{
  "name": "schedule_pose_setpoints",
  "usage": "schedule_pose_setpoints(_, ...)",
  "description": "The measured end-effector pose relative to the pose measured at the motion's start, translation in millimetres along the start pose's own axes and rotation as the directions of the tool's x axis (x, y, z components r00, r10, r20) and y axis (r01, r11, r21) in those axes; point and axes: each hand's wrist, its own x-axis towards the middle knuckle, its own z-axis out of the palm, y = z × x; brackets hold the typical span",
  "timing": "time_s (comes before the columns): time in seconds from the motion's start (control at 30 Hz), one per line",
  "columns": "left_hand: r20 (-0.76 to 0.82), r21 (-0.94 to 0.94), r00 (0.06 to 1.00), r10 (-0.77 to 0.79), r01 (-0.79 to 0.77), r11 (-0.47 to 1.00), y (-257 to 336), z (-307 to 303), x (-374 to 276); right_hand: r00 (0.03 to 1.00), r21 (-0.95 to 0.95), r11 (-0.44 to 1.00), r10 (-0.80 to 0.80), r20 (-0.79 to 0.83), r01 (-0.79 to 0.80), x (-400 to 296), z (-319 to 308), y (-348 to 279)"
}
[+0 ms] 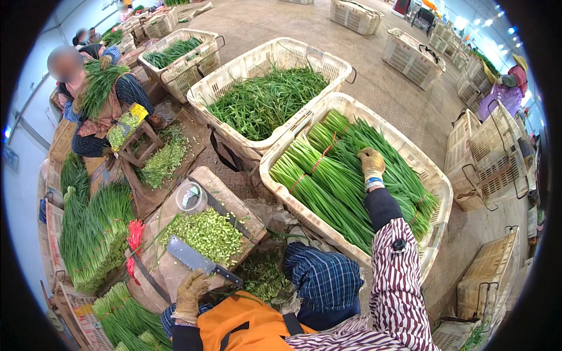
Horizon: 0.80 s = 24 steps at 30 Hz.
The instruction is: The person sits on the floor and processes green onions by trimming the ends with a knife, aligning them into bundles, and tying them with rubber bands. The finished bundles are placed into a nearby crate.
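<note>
My right hand (372,163), in a soiled work glove, rests on banded bundles of green garlic chives (351,175) in a white plastic crate (434,245); its fingers look curled, but whether they grip any leaves cannot be told. My left hand (192,291), also gloved, is at the near edge of a low work board (153,259), beside a cleaver (193,256) lying flat. Nothing shows in its half-bent fingers. Chopped stem ends (206,234) are heaped beyond the blade, next to a clear plastic tub (191,196). Red ties (135,239) hang at the board's left side.
Another crate (281,46) of loose green leaves adjoins the first. More chive bundles (96,237) are piled at left. A co-worker (105,96) sits at upper left holding chives by a small stool (140,142). Stacked crates (491,153) stand at right.
</note>
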Motion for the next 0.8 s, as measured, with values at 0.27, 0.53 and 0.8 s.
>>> schedule_pose_setpoints(0.27,0.023,0.003,0.999,0.039,-0.039,0.999,-1.6,-1.4,-0.6,0.997,0.127,0.99,-0.06,-0.055,0.067,10.3,-0.4,22.3)
schedule_pose_setpoints(0.53,0.013,0.005,0.999,0.03,-0.03,1.0,-0.2,0.7,-1.0,0.997,0.122,0.99,-0.066,-0.044,0.071,7.9,-5.3,7.8)
schedule_pose_setpoints(0.8,0.013,0.025,1.0,0.013,-0.013,1.0,5.8,10.0,-1.9,0.99,0.251,0.958,-0.121,-0.074,0.136,13.8,-0.6,19.5)
